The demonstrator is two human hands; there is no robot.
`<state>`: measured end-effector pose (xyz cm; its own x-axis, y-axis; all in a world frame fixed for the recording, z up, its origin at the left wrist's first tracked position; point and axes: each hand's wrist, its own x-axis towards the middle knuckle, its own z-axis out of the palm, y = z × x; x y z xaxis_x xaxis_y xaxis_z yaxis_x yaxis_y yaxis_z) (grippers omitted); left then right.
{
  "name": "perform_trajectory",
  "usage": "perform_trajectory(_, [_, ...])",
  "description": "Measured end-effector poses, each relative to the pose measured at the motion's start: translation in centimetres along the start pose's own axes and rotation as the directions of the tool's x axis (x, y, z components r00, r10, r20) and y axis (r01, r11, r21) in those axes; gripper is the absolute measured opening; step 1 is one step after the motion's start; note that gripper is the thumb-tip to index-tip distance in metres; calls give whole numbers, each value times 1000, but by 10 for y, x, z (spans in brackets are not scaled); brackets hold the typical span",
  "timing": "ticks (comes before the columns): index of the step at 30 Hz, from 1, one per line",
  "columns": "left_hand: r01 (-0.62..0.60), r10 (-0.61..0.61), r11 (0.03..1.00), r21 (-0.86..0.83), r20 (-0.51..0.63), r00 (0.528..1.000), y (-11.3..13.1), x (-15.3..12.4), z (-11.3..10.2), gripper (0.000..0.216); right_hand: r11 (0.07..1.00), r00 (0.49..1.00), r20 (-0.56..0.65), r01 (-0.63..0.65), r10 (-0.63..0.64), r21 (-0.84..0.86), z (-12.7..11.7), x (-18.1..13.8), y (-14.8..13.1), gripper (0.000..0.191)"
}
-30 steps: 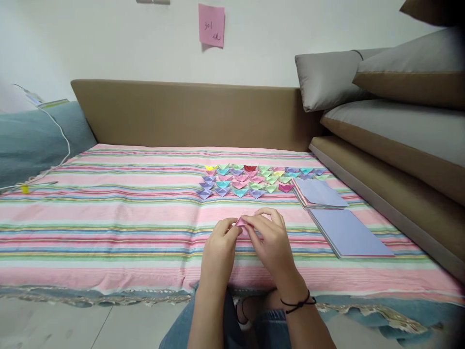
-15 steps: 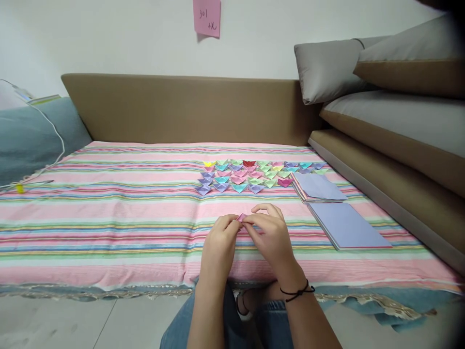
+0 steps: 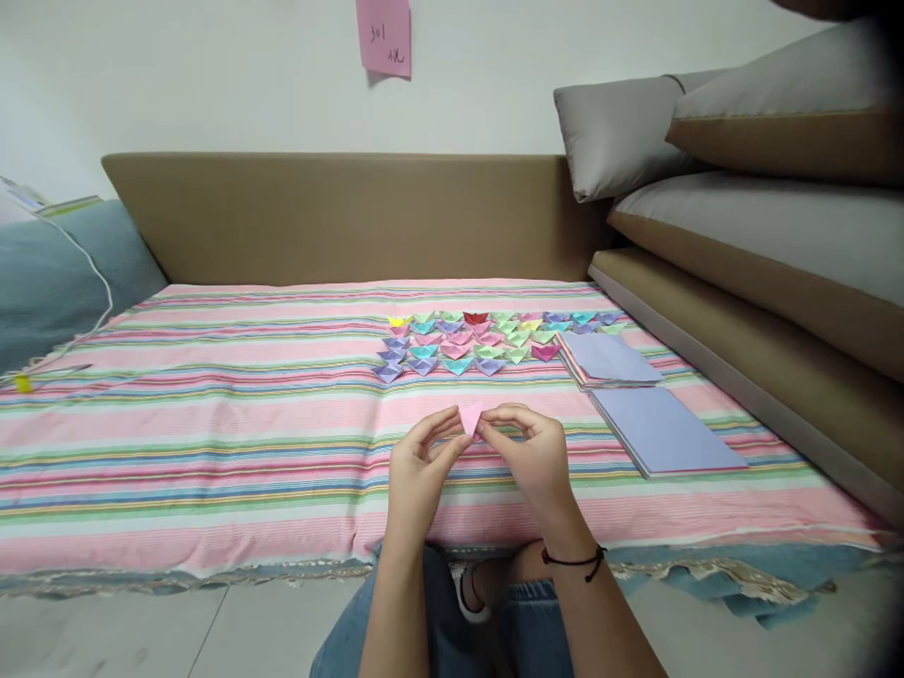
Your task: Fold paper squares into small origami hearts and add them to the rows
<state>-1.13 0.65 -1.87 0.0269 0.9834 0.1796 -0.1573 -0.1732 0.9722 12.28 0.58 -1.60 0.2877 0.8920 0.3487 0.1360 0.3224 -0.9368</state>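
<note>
A small pink piece of folded paper [image 3: 471, 417], showing a triangular face with its point downward, is held up between both hands over the striped cloth. My left hand [image 3: 422, 461] pinches its left side with thumb and fingers. On the other side, my right hand [image 3: 531, 457] grips the paper with thumb and fingertips. Beyond the hands lie several rows of small folded paper boats [image 3: 458, 365] in purple, blue, green, pink, yellow and red. Parts of the pink paper are covered by the fingertips.
Two stacks of coloured paper lie at the right: a smaller stack [image 3: 611, 360] behind a larger stack [image 3: 668, 431]. Cushions [image 3: 763, 226] pile up along the right side. A brown backrest [image 3: 339, 217] stands behind the striped cloth [image 3: 212, 424]. At far left is a white cable [image 3: 105, 282].
The pink paper has been turned in the fingers and now shows a flat triangular face. Both hands have shifted their hold. The camera view has moved slightly.
</note>
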Motion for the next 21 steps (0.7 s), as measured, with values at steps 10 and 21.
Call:
perform_trajectory(10, [88,-84,991,-100,37,996,-4,1,1,34,986,991,73,-121,113,112,1,-1,-1,7])
perform_trajectory(21, [61,-70,985,-163,-49,996,-4,0,10,36,994,995,58,-85,81,70,3,-3,-2,5])
